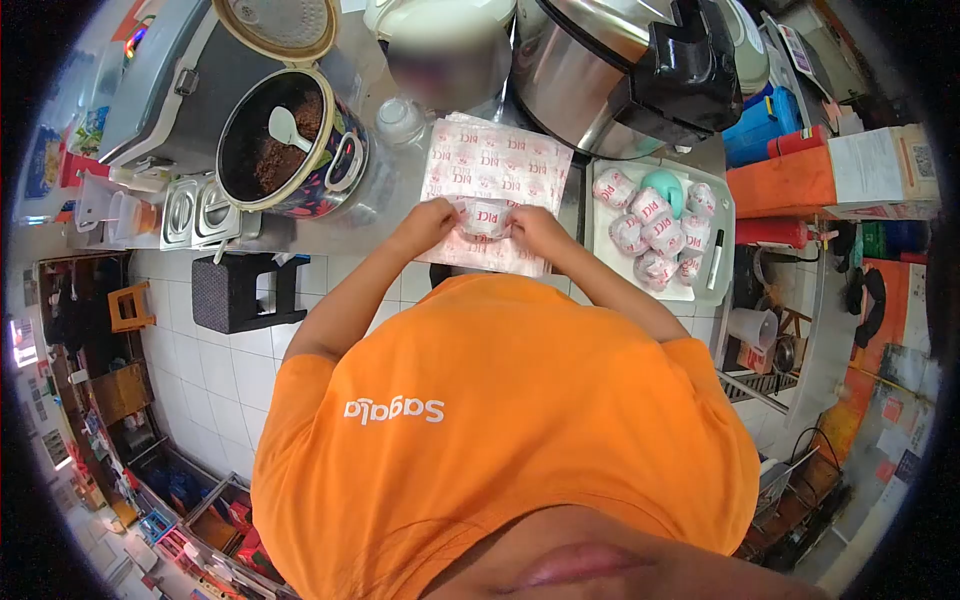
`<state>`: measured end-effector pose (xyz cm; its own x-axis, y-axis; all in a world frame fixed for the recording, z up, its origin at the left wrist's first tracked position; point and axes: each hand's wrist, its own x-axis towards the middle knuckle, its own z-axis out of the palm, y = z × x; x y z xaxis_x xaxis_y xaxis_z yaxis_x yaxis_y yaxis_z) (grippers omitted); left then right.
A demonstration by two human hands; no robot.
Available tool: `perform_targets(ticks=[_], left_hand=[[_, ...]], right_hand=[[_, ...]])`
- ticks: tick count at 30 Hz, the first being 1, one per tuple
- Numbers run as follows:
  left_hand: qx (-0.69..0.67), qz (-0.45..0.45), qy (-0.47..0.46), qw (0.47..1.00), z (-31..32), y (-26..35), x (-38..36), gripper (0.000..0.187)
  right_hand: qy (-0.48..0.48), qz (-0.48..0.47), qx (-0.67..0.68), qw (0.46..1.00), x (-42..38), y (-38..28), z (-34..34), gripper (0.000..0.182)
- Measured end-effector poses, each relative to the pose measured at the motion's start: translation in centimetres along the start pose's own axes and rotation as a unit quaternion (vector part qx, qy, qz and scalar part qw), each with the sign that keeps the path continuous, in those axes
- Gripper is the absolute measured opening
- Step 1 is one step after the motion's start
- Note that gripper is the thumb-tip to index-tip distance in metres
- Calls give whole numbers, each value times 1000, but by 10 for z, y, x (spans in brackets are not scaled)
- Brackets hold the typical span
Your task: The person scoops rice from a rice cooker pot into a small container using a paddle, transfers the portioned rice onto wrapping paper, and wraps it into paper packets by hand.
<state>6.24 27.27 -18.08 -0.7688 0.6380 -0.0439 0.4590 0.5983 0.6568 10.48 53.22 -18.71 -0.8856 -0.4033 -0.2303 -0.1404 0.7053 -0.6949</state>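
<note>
In the head view, a rice bundle in white paper printed RICE in red [485,219] sits in front of my chest. My left hand [435,224] pinches the left end of its paper, and my right hand [538,232] grips the right end. Both hands have their fingers closed. Beneath the bundle lies a stack of matching printed wrapping paper [497,155], spread on the metal counter. What the bundle holds inside is hidden by the paper.
To the right, a white tray [722,200] carries several wrapped bundles [663,236], a teal cup [664,184] and a marker [715,260]. At left stands an open pot [345,190] of brown food with a white spoon [288,128]. A large steel container [580,80] stands behind.
</note>
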Motion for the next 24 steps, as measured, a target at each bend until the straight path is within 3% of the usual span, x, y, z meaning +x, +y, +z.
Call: perform_targets(ticks=[1,3,4,6,7,9,10,12,13,15,17,19,20,22,23,24], left_hand=[[2,0,0,1000,2,-7,6,31],[-51,-256,32,965,-9,11,23,33],[-49,-255,31,965,-12,17,30,33],[200,-127,29,971,-13,23,41,33],[199,-129,27,971,-12,18,45,33],[126,-133,-130,974,-12,8,53,26],[129,-132,-128,974,-8,6,48,26],[98,-136,-7,986,3,15,25,21],[99,-135,-10,986,8,19,15,21],[21,-112,79,990,18,24,0,19],[-14,-150,31,988,18,4,7,27],[-76,-208,-36,975,-6,18,24,35],[-75,-207,-41,975,-9,16,31,35],[58,-23,-24,998,-16,12,46,45],[60,-15,-23,998,-16,9,51,45],[44,48,-49,997,-12,1,54,44]], right_hand=[[1,-2,1,1000,6,-2,-3,27],[137,74,-26,987,18,-5,-7,28],[138,75,-25,987,25,-4,-10,28],[88,52,-182,978,36,-2,-15,28],[86,52,-180,978,38,-1,-15,28],[-60,83,-170,980,44,-5,-20,27],[-57,81,-170,980,41,-7,-21,27],[-85,231,134,960,25,-17,-23,25],[-84,233,137,959,22,-8,-19,25],[-46,212,430,876,12,4,-10,17],[-35,237,389,890,11,5,-8,15],[-54,204,159,964,20,-3,-15,17],[-58,197,104,973,22,-9,-21,18],[-35,152,35,987,24,-5,-10,16],[-12,101,-41,994,28,-2,-8,15],[-11,91,-74,993,30,-4,-8,15]])
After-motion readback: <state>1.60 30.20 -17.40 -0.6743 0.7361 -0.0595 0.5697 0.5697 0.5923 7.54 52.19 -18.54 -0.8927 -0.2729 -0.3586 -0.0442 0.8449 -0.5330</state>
